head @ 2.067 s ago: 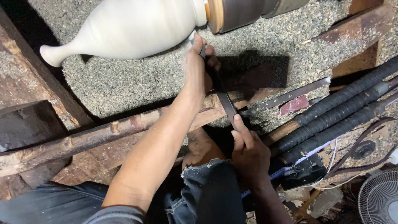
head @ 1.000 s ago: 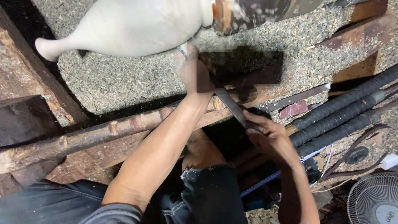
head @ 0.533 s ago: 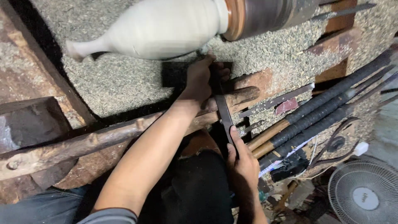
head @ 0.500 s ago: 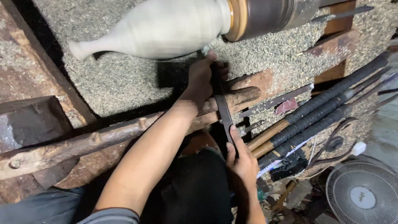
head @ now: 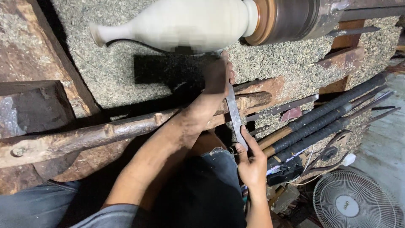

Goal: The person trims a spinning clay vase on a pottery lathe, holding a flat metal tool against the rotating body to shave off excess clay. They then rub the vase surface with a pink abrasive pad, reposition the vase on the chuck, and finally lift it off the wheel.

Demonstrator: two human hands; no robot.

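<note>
at vase (head: 185,25), l. hand (head: 217,76) higher now

Workbench (head: 55,38), rusted iron and worn wood, its bed covered with fine sawdust (head: 105,80). Lying on it: a long knotty wooden rest bar (head: 126,126) set across the front; a row of long turning tools with dark wrapped handles (head: 325,114) at the right, laid side by side; a flat metal blade (head: 282,109) just beside them; one dark rectangular patch (head: 164,67) in the sawdust.
</note>
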